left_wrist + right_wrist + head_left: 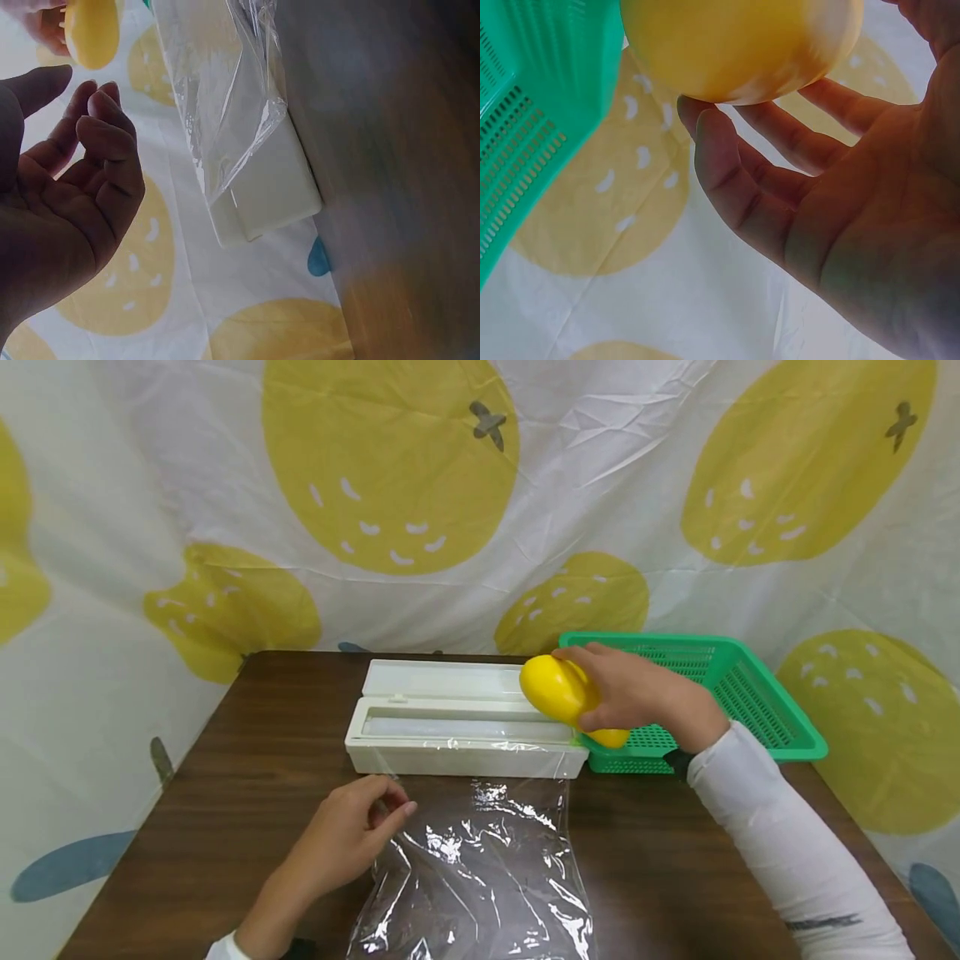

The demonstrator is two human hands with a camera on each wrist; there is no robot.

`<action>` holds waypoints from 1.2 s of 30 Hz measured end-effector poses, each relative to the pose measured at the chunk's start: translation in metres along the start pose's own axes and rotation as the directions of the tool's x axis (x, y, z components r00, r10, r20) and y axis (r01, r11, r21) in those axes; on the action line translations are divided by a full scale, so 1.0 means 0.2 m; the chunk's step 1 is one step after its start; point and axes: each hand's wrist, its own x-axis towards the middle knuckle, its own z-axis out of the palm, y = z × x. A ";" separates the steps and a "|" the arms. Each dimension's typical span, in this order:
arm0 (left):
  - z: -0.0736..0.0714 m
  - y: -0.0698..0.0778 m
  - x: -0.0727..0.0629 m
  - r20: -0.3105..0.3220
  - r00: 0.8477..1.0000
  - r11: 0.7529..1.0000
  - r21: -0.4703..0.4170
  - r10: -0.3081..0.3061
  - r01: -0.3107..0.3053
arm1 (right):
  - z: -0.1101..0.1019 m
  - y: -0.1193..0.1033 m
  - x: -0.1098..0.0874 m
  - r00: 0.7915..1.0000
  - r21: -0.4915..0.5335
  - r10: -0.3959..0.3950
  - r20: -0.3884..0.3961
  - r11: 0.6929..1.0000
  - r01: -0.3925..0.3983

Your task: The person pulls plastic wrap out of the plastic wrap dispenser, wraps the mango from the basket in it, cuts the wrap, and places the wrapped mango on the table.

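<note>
Because your right hand (626, 687) grips the yellow item (553, 685) from above, it's held up over the wrap dispenser's (450, 706) right end, by the green basket (780, 702). Your left hand (348, 831), loosely curled, pinches nothing visible; film (480, 877) runs toward you, likely for access.

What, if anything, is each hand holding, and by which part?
The right hand grips a yellow object by its side, leaving one rounded end bare. The left hand holds nothing.
</note>
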 end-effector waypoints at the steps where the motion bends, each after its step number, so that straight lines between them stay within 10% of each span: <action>1: 0.00 0.00 0.00 0.002 1.000 1.000 -0.001 0.003 -0.003 | 0.00 -0.01 0.00 1.000 0.000 -0.006 -0.002 1.000 0.006; 36: 0.06 -0.02 0.03 0.003 0.998 0.998 -0.030 0.060 -0.060 | 0.12 -0.30 -0.06 0.978 -0.045 -0.198 0.065 0.979 0.201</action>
